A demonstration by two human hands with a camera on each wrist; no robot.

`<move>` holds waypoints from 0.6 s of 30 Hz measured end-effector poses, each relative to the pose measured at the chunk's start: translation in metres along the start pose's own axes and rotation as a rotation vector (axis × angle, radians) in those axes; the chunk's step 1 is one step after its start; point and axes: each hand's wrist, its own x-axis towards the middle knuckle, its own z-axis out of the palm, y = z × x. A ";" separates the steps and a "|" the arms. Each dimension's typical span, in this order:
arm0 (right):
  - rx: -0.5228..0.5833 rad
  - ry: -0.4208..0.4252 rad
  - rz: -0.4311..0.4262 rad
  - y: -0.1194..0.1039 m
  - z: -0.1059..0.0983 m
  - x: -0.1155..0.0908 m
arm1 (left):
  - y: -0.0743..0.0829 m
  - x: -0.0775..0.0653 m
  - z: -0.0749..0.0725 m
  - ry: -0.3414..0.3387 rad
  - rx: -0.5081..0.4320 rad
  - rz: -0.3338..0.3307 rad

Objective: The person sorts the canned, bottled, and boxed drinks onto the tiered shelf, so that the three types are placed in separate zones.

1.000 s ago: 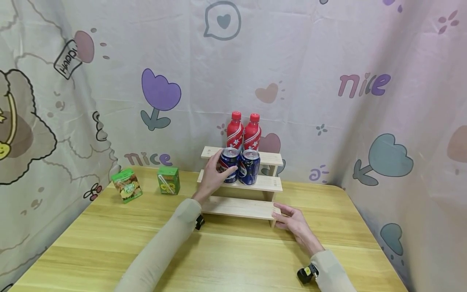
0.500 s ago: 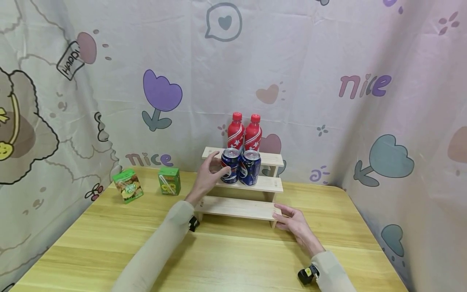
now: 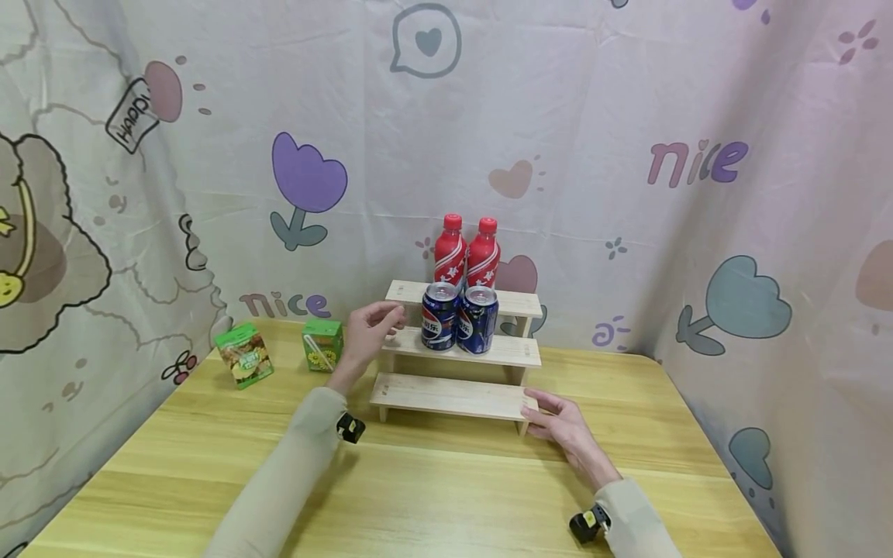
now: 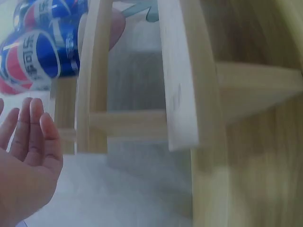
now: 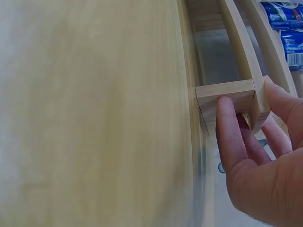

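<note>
A three-tier wooden step shelf [image 3: 453,395] stands on the table. Two blue cola cans, a left can [image 3: 439,319] and a right can [image 3: 477,320], sit side by side on its middle tier. Behind them, a left red bottle [image 3: 449,252] and a right red bottle [image 3: 483,256] stand on the top tier. My left hand [image 3: 367,333] hovers just left of the cans, apart from them, its fingers loosely bent around nothing. At the right end of the lowest tier, my right hand [image 3: 565,428] grips the board; in the right wrist view the fingers [image 5: 230,127] touch the leg beneath it.
Two green drink cartons, one with a straw [image 3: 323,346] and one turned at an angle [image 3: 244,356], stand at the table's left back. A printed curtain [image 3: 593,93] hangs behind and along the sides of the wooden table [image 3: 446,488].
My left hand has let go of the left cola can and drawn back to the left. The cans stay on the middle tier. My right hand keeps its place on the shelf.
</note>
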 end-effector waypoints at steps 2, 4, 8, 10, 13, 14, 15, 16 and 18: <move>0.000 0.001 -0.001 0.000 0.000 0.000 | -0.003 0.000 -0.007 0.007 -0.012 0.003; 0.003 0.008 0.000 -0.001 0.000 -0.001 | -0.006 0.000 -0.013 0.011 -0.013 0.006; 0.005 0.006 -0.001 -0.003 -0.001 -0.002 | -0.011 -0.001 -0.026 0.040 -0.013 -0.004; 0.007 0.001 -0.001 -0.003 0.000 -0.002 | -0.013 -0.002 -0.034 0.049 -0.012 -0.019; 0.010 -0.006 -0.001 -0.003 0.001 -0.002 | -0.012 -0.006 -0.046 0.054 0.006 -0.031; 0.011 -0.004 -0.001 -0.003 0.001 -0.002 | -0.010 -0.008 -0.050 0.053 0.007 -0.034; 0.012 -0.002 -0.002 -0.003 0.001 -0.002 | -0.008 -0.009 -0.054 0.051 0.003 -0.036; 0.012 -0.001 -0.004 -0.003 0.001 -0.002 | -0.007 -0.010 -0.057 0.055 -0.001 -0.042; 0.015 0.000 -0.003 -0.003 0.001 -0.002 | -0.007 -0.012 -0.064 0.062 -0.002 -0.055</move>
